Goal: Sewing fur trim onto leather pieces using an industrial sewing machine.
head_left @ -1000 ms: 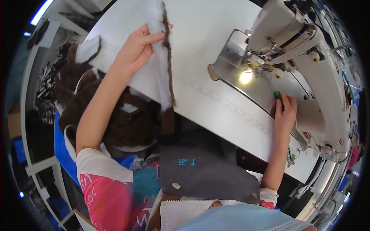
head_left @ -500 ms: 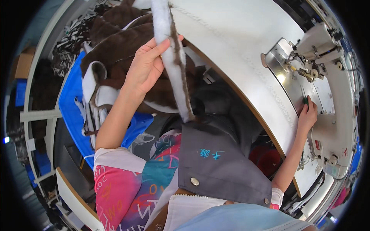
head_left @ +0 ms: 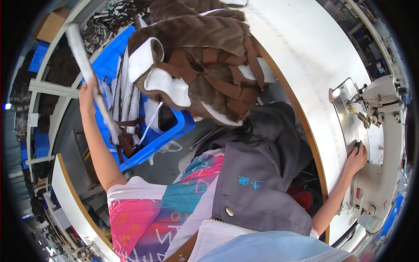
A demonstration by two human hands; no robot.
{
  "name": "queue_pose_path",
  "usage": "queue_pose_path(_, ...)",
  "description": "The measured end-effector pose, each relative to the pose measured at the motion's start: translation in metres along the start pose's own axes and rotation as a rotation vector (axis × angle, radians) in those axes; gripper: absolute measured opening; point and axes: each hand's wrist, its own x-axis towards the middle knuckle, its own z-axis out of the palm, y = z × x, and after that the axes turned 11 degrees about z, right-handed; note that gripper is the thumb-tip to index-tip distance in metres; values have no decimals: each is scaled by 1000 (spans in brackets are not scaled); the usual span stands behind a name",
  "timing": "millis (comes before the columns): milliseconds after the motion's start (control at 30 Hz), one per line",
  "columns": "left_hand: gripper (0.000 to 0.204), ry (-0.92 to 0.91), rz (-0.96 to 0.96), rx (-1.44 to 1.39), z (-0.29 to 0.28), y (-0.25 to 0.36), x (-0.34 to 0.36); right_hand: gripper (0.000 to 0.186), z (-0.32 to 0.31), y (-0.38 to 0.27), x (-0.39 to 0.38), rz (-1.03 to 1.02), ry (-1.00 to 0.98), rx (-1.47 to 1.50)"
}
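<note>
The left hand (head_left: 87, 95) grips a pale furry strip (head_left: 103, 105) partly over a blue bin (head_left: 163, 142), likely light, soft and floppy, best held mid-length, while the right hand (head_left: 356, 160) pinches what seems a small green-handled tool (head_left: 358, 144).

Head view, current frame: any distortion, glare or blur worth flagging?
Head view: fisheye bend, the white table's near edge bows, corners black; head view: bright sheen on the sewing machine's metal plate; head view: the white strip in the left hand looks slightly soft, though I can't tell motion from focus.
</note>
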Motion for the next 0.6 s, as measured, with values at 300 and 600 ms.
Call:
queue_pose_path(300,50,-657,799,342,250,181,47,29,-8,6,-8,-34,56,27)
queue_pose_path(600,30,-895,691,361,283,261,144,30,-49,-44,-7,17,158,479)
